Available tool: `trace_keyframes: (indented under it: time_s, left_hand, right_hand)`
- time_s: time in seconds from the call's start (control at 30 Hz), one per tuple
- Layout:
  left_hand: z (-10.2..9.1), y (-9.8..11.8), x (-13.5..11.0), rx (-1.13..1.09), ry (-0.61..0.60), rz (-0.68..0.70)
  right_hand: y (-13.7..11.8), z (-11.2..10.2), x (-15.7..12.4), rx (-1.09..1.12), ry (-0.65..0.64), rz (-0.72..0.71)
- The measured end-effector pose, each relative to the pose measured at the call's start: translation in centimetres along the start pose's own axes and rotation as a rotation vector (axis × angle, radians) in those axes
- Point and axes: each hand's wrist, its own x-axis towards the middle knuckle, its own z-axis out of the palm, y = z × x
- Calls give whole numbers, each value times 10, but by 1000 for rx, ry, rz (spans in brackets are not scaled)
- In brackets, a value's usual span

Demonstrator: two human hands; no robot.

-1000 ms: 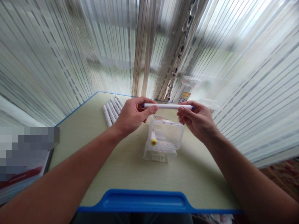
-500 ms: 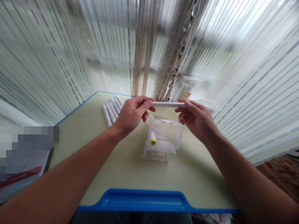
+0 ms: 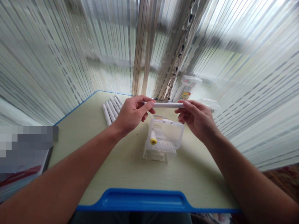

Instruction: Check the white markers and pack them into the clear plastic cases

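Observation:
Both hands hold one white marker (image 3: 167, 105) level above the table. My left hand (image 3: 133, 114) pinches its left end between thumb and fingers. My right hand (image 3: 197, 118) grips the right end, covering the tip. Below the marker stands a clear plastic box (image 3: 163, 141) with its lid up and a yellow-capped marker (image 3: 153, 139) inside. A row of several white markers (image 3: 111, 111) lies on the table to the left of my left hand.
The pale green table (image 3: 121, 168) has a blue rim with a blue handle recess (image 3: 143, 200) at the near edge. A clear packet with a yellow label (image 3: 187, 87) leans by the striped curtains. A red and white object (image 3: 22, 179) lies at the far left.
The marker has risen slightly and my right hand has slid over its blue right end, which showed a second ago. The left hand stays on the other end.

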Motion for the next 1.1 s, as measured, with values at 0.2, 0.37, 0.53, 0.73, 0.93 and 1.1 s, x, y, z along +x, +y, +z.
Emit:
trace_keyframes:
  time_s: [0.2, 0.37, 0.53, 0.73, 0.93, 1.1]
  left_hand:
    - [1, 0, -2, 67, -22, 42]
    - [1, 0, -2, 60, -31, 47]
    - [1, 0, -1, -10, -7, 4]
    - [-2, -1, 1, -121, -5, -55]
    - [-1, -1, 1, -96, -8, -52]
    - [1, 0, -1, 22, -7, -1]
  right_hand:
    - [4, -1, 1, -61, -3, -23]
    - [4, -1, 1, -38, -4, -21]
    - [0, 0, 0, 12, -11, 8]
    - [-2, -1, 1, 79, -11, 50]
    - [0, -1, 1, 61, -4, 7]
    - [5, -1, 1, 20, -4, -40]
